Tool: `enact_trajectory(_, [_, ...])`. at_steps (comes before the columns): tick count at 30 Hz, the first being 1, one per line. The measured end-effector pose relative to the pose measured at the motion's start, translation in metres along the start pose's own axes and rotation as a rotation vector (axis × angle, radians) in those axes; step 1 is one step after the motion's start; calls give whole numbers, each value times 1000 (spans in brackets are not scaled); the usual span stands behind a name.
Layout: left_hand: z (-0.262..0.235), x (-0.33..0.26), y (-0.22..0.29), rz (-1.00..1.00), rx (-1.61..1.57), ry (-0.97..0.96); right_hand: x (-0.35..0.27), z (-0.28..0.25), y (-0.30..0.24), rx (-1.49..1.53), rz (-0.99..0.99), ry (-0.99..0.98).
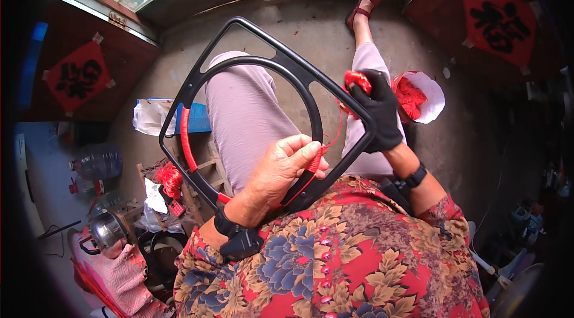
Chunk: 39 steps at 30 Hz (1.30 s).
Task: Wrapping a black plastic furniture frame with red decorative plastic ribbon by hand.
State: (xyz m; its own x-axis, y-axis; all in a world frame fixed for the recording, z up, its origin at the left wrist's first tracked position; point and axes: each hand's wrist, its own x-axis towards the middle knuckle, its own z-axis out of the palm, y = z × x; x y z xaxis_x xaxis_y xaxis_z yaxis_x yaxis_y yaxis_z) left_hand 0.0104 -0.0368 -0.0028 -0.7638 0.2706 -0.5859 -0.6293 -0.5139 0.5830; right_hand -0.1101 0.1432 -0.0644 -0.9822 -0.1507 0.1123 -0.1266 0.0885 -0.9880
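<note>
A black frame (294, 62), roughly square with a round ring inside it, rests tilted across my lap. Red cord is wound tightly round the ring's left side (189, 138), and a shorter wrapped stretch (315, 161) sits at its lower right. There my bare left hand (287, 165) grips the ring, its thumb pressed beside the red turns. My right hand (381, 108), in a black glove, is closed round a small bundle of red cord (357, 81) just outside the frame's right side. A loose strand (338, 132) hangs between the bundle and the wrapped stretch.
A white bag with red cord (412, 98) stands right of my legs. Left are a blue box (200, 117), a wooden stool (206, 165), a red cord bundle (170, 179), a metal pot (109, 231) and plastic bottles (98, 162). Doors with red paper (499, 22) stand at both sides.
</note>
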Motion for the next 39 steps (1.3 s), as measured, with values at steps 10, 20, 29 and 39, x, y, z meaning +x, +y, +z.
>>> enact_trajectory(10, [10,11,-17,252,2,-114,-15,24,-33,1020,490,-816])
enact_trajectory(20, [-4,5,-15,233,-1,-136,-10,19,-58,727,463,-924])
enact_trajectory(29, [-12,-3,-10,152,-89,-46,-47,-52,1,1100,649,-215])
enact_trajectory(39, [-12,2,-9,195,-257,-29,-59,-116,-25,1382,489,-32])
